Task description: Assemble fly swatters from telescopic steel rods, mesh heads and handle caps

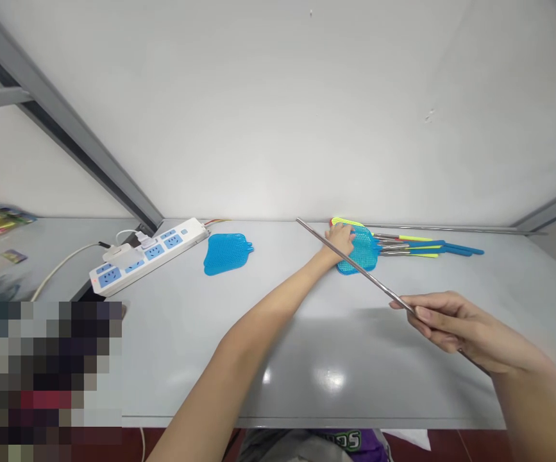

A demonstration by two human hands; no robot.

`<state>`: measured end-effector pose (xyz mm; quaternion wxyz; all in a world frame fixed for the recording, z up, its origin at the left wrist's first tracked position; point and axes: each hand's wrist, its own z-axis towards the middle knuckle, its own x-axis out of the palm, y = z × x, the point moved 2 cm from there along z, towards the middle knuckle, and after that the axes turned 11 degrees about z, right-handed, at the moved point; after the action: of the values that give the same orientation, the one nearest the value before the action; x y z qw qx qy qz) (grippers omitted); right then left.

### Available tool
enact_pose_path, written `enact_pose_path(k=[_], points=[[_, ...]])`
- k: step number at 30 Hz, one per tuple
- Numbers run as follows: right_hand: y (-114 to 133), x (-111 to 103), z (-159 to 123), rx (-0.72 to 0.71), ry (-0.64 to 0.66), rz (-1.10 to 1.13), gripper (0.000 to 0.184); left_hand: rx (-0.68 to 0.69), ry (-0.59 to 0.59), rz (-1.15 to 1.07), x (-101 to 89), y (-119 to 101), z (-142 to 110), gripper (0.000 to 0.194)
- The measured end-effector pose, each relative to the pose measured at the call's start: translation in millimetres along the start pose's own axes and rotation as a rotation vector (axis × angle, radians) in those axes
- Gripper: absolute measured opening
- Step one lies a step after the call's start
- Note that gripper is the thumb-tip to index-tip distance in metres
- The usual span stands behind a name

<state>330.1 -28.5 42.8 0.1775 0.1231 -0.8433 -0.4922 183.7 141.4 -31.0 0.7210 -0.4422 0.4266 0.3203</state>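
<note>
Right now we are holding a thin metal rod (378, 284) slantwise across the middle of the frame; at lower right, the grip of our right hand (451, 324) is pinching it, and its far end is pointing to the upper left. Our left hand (340, 239) is resting on a pile of fly swatters (371, 244) right of centre, lying over the top blue mesh paddle (357, 260); whether that grip is closing on anything, we are not able to tell.

As we are judging it, only one hand is supporting the rod, so a loose pinch could be letting it swivel, its far end jabbing our left hand or snagging in the mesh. A sideways drag could be sending the overlapping pile sliding over the smooth worktop (186, 359).

Counting up, we are seeing one rod in hand, what is looking like a second rod (451, 228) lying along the wall (278, 115) at right, one loose blue paddle (228, 253) with a short stub left of centre, and one power strip (154, 252) at left. Within the pile, one yellow paddle (349, 221) is peeking out behind; the blue handles (465, 249) and yellow handles (416, 239) are overlapping too much for an exact count.
</note>
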Motion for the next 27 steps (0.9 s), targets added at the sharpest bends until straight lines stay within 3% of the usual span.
enact_pose_path(k=[12,20,23,25,27], points=[[0,-6,25,0.032,-0.046,0.049,0.035,-0.081,-0.14,0.099,-1.6,4,-8,0.03],[10,-15,44,0.046,-0.041,0.031,0.034,-0.108,-0.151,0.117,-9.6,8,-18,0.036],[15,-19,55,0.041,-0.052,-0.004,0.034,-0.133,-0.099,0.161,-22.6,7,-45,0.04],[18,-21,62,0.042,-0.062,-0.038,0.034,-0.11,0.017,0.189,-38.1,0,-75,0.046],[20,-19,69,0.04,-0.052,-0.079,0.032,0.08,0.206,0.161,-56.6,-14,-110,0.04]])
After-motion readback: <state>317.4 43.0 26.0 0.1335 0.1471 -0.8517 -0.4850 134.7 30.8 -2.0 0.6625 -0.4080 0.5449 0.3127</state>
